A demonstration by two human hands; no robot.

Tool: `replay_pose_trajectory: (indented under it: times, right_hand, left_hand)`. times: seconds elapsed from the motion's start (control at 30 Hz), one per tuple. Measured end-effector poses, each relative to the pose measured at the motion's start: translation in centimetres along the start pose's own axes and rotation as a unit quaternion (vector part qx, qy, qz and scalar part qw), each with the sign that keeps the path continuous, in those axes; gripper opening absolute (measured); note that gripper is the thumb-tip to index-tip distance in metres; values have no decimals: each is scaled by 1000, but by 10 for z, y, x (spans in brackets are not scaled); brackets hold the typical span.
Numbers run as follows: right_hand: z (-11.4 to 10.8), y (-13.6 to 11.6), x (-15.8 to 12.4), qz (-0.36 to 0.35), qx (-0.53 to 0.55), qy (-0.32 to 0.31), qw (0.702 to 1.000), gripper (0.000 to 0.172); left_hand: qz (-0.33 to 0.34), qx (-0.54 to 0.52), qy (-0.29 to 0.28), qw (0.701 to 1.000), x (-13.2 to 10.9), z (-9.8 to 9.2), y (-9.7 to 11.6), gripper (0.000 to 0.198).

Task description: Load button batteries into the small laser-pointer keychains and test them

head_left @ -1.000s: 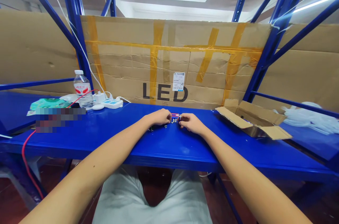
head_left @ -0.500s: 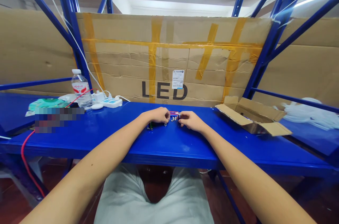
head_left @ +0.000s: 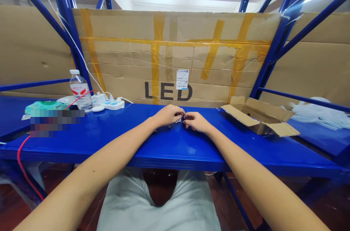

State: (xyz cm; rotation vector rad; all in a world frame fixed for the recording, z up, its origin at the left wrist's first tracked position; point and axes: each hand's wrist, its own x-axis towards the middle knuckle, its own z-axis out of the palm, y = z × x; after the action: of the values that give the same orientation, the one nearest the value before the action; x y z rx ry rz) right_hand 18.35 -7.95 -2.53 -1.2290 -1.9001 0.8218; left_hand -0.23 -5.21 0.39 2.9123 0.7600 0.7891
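Note:
My left hand [head_left: 170, 115] is arched over the blue table, its thumb and fingers drawn together near my right fingertips. Whatever it pinches is too small and too hidden to name. My right hand [head_left: 197, 122] rests on its side with the fingers closed around a small dark blue piece [head_left: 184, 117], only a sliver of which shows. The two hands' fingertips almost meet at this piece. Just below them lie several small shiny metal pieces [head_left: 179, 121], partly covered by my left hand. Another small metal bit [head_left: 169, 126] lies under my left wrist.
An open cardboard box [head_left: 259, 116] stands on the table [head_left: 175, 147] at the right. To the left are a water bottle [head_left: 81, 92], a white power strip [head_left: 113, 104] and a green packet [head_left: 45, 107]. A large cardboard panel [head_left: 123, 63] closes off the back.
My left hand has moved right and closer to my right hand, covering the red and blue rod-like things seen between them before. My right hand stays nearly in place. The view has shifted slightly.

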Motion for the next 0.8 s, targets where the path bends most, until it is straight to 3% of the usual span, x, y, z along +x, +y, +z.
replay_pose_trajectory:
  times: [0.2, 0.27, 0.43, 0.8]
  right_hand:
    - [-2, 3, -1, -17, -15, -1, 1000, 17]
    - [-2, 6, -1, -51, -46, 0, 998, 22]
    - [-3, 10, 1, -114, -112, 14, 987, 25]
    - [-3, 10, 1, -112, -119, 7, 987, 29]
  left_hand:
    - [-36, -4, 29, 999, -1, -6, -7, 24]
    - [-70, 35, 6, 997, -3, -8, -11, 22]
    - [-167, 101, -109, 975, -7, -7, -12, 19]
    - [-257, 58, -120, 957, -3, 1, -4, 14]
